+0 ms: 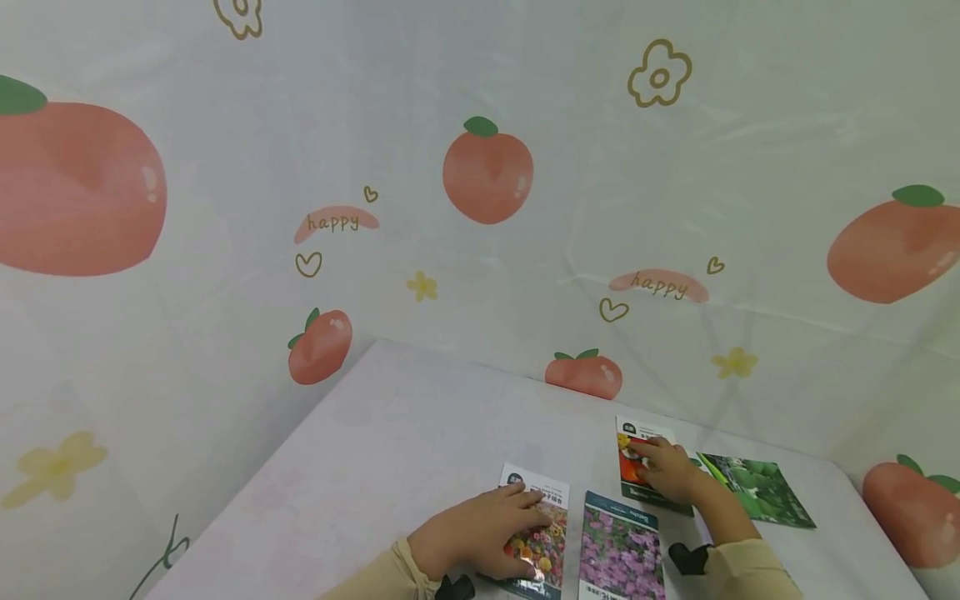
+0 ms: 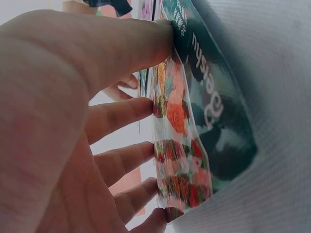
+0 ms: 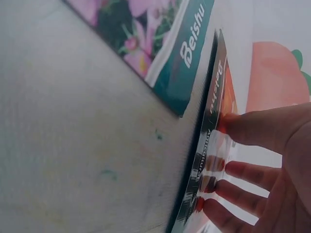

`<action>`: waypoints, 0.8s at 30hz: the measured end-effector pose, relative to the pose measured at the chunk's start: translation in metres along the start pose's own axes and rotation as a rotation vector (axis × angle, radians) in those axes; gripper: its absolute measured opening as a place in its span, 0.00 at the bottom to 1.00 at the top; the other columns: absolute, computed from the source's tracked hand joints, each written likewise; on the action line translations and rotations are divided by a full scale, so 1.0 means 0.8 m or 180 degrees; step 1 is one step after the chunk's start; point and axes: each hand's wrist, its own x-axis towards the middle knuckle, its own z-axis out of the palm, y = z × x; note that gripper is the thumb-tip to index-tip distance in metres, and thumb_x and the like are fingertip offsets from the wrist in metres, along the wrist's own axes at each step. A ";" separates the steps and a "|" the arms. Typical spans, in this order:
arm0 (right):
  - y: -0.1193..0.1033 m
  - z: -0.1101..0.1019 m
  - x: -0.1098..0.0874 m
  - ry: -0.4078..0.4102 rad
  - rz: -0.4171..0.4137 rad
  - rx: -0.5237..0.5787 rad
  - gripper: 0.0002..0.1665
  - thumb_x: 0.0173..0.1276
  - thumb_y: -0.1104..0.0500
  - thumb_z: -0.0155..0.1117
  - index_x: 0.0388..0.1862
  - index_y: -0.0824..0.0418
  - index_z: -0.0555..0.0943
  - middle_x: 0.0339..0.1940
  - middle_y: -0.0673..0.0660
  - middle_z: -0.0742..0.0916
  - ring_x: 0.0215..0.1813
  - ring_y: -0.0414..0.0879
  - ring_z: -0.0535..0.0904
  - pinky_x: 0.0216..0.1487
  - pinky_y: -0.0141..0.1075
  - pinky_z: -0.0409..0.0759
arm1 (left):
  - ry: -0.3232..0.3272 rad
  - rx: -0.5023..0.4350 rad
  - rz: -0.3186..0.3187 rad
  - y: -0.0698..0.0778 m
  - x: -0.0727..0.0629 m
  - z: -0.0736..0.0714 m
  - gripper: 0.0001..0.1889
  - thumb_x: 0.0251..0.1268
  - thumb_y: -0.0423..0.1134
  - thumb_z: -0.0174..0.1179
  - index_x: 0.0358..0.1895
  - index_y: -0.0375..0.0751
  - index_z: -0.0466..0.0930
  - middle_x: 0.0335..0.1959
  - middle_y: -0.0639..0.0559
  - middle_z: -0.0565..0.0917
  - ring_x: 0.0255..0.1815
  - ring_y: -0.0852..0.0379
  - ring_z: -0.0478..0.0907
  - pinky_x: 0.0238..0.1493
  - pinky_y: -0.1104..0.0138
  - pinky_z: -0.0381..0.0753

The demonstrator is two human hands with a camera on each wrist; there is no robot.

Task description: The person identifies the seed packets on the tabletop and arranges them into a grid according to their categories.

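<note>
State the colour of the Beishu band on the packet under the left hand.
Dark blue-green band; left wrist view shows it best.

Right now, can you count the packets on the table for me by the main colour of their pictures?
Multicoloured flower packet: 1, under the left hand
Purple flower packet: 1
Red-orange packet: 1, partly covered by the right hand
Green packet: 1
Total: 4

Free tabletop (image 1: 322,475) leftward, packets (image 1: 621,546) in the way rightward
</note>
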 end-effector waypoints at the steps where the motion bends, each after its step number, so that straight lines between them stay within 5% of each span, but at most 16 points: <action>1: 0.000 0.000 0.000 0.0000 -0.0004 -0.0001 0.31 0.72 0.60 0.66 0.73 0.67 0.77 0.67 0.80 0.76 0.58 0.74 0.75 0.61 0.71 0.76 | -0.0001 0.0004 0.0003 0.000 0.000 0.000 0.34 0.73 0.61 0.65 0.79 0.59 0.71 0.83 0.50 0.67 0.84 0.40 0.63 0.80 0.53 0.71; 24: -0.010 -0.002 0.001 0.0103 -0.0277 -0.0067 0.30 0.72 0.61 0.69 0.71 0.68 0.78 0.65 0.77 0.79 0.64 0.74 0.76 0.63 0.69 0.71 | 0.0022 -0.0001 -0.0008 0.001 -0.001 -0.001 0.34 0.73 0.61 0.65 0.79 0.59 0.71 0.83 0.49 0.67 0.84 0.39 0.63 0.79 0.52 0.72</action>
